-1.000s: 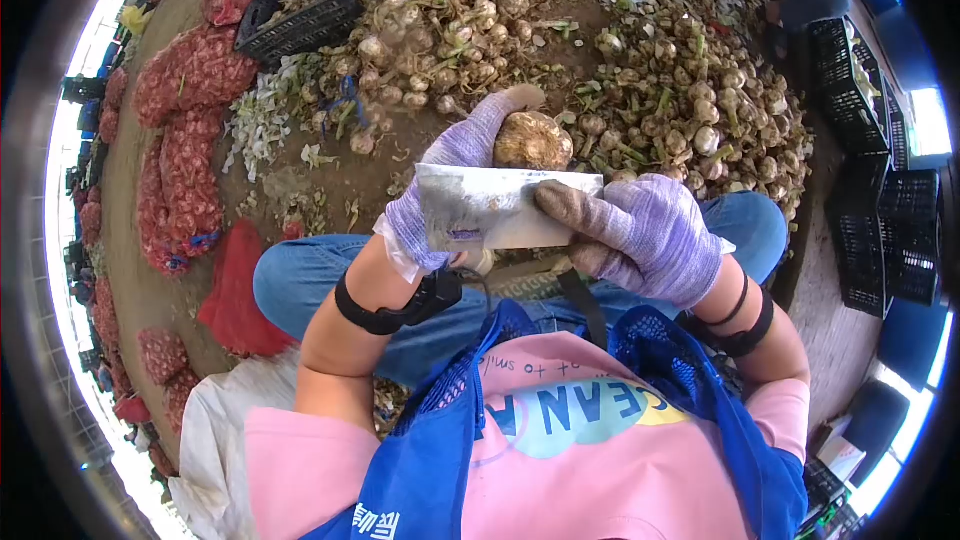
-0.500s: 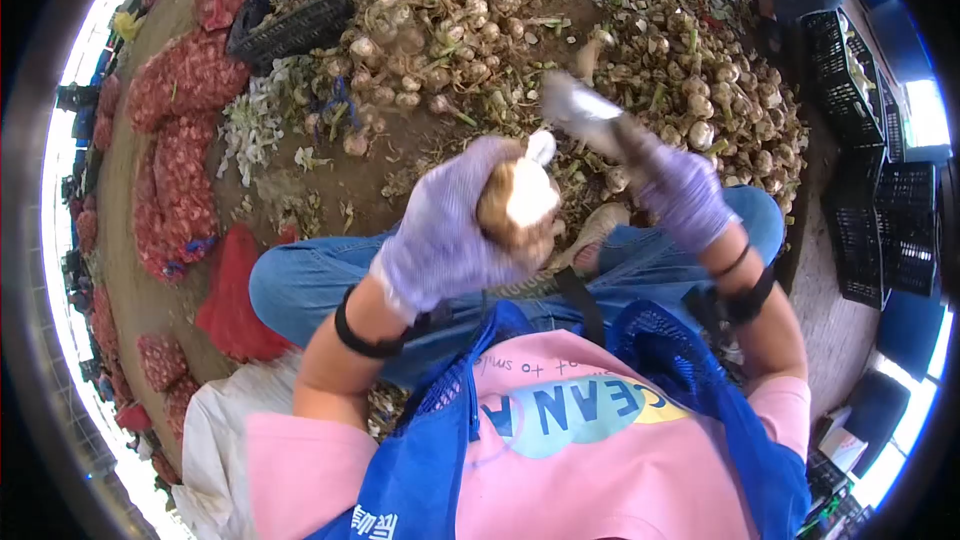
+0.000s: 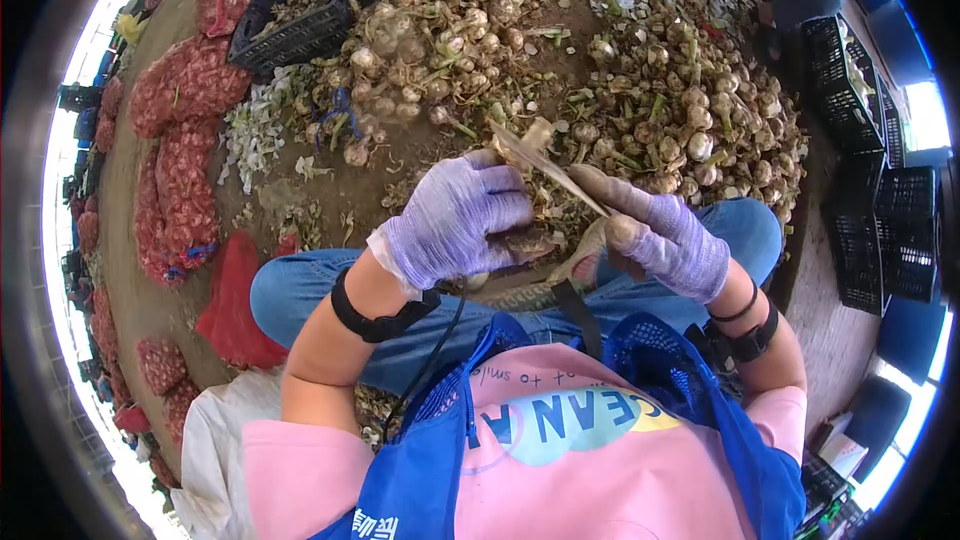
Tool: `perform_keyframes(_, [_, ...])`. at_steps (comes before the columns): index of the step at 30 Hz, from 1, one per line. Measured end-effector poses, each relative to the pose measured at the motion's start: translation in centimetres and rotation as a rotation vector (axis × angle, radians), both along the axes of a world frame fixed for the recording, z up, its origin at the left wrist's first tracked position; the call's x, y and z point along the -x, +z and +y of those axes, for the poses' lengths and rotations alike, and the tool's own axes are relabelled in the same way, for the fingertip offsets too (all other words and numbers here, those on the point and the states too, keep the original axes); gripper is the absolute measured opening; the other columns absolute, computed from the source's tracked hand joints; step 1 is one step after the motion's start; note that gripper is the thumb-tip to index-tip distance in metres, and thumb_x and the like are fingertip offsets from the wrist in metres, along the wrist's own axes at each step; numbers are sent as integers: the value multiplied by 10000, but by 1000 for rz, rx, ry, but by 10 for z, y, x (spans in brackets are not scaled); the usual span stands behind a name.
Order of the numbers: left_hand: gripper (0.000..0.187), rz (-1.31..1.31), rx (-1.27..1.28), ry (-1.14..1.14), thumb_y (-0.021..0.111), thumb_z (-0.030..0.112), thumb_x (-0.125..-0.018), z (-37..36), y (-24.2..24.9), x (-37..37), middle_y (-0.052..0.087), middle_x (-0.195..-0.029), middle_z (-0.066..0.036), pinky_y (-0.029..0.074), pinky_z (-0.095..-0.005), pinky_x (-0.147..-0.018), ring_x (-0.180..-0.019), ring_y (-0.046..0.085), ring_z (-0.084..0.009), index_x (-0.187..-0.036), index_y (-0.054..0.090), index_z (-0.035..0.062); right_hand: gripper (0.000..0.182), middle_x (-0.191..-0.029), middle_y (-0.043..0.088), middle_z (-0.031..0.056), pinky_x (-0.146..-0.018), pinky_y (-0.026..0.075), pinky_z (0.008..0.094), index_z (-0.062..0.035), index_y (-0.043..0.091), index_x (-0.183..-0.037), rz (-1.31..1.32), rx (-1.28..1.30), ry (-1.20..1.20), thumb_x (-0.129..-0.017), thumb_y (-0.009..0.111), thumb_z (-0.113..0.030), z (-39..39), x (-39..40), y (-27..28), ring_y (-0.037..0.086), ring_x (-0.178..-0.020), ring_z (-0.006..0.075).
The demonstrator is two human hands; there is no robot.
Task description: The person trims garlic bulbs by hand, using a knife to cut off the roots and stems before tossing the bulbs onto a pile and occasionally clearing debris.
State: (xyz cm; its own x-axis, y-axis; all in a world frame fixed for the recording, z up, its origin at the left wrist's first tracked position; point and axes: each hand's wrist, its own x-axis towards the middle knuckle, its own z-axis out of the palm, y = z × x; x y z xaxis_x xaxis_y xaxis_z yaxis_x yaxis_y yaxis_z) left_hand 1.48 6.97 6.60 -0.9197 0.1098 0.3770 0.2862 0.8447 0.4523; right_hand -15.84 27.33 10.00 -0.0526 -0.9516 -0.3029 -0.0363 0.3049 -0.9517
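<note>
Fingers of the right hand (image 3: 668,238) are pinching the cleaver (image 3: 553,172), its long axis slanting forward-left, just beyond the curled left hand (image 3: 462,212), whose hold is not showing.

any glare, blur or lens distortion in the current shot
Head view: strong fisheye bending, with black corners; head view: glare burns out strips along both side edges; head view: the left hand and right hand look fairly sharp, without obvious motion blur.
</note>
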Motion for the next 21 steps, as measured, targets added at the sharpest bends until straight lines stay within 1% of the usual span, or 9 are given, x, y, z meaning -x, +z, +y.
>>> perform_keyframes(4, [217,39,39,-58,762,253,-599,2,-1,2,575,-785,-31,513,-384,-616,-742,606,-273,-684,601,135,625,-701,558,-18,-521,431,217,-119,340,-1469,-127,-58,-18,-962,498,-447,-10,-1,-1,522,-580,63])
perform_keyframes(7, [232,61,38,27,783,202,-594,-3,15,-10,557,-729,-32,513,-363,-583,-712,589,-260,-666,580,116,589,-662,540,-10,-485,436,228,-154,378,-1454,-172,-271,-17,-954,517,-433,-4,15,-59,523,-536,71])
perform_keyframes(10, [232,157,-437,322,797,230,-711,-38,-16,-24,609,-771,-45,515,-321,-607,-694,599,-187,-752,629,76,582,-650,532,4,-461,408,234,-131,396,-1438,-254,-398,-222,-952,515,-429,19,18,-125,505,-519,83])
perform_keyframes(12, [303,5,-1121,607,771,257,-781,-61,-56,-32,646,-889,-71,543,-300,-669,-764,631,-177,-972,667,46,561,-665,535,17,-467,398,243,-114,430,-1402,-357,-417,-320,-951,513,-437,14,18,-123,494,-529,103])
perform_keyframes(14, [573,-228,-1348,1091,662,470,-860,-64,-75,6,639,-979,-77,556,-325,-723,-840,654,-203,-1164,551,-3,568,-717,553,34,-496,414,279,-95,520,-1260,-341,-317,-409,-910,519,-543,6,24,-143,503,-561,131])
perform_keyframes(16, [512,-89,-1718,570,704,247,-863,-58,-82,48,634,-1107,-100,575,-300,-779,-943,644,-178,-1308,518,74,476,-690,562,47,-455,401,255,-141,559,-1075,-303,-266,-422,-879,522,-574,7,44,-192,514,-515,130])
perform_keyframes(18, [476,-68,-1575,227,693,228,-872,-33,-55,83,623,-1133,-102,579,-312,-777,-975,626,-191,-1297,530,88,470,-697,552,40,-456,402,263,-139,558,-1026,-358,-300,-649,-869,539,-581,1,48,-176,499,-514,123])
perform_keyframes(19, [455,-78,-1509,103,690,216,-873,-27,-42,99,617,-1144,-103,579,-314,-778,-991,617,-198,-1284,540,92,533,-717,553,38,-465,402,261,-129,561,-1082,-454,-370,-658,-851,551,-610,3,61,-178,501,-545,115])
perform_keyframes(21, [429,-226,-1364,62,691,215,-866,-34,-53,128,603,-1170,-103,565,-308,-810,-1017,606,-209,-1254,559,91,535,-740,570,40,-470,428,249,-102,548,-1125,-510,-331,-826,-859,596,-564,-3,72,-155,528,-561,122])
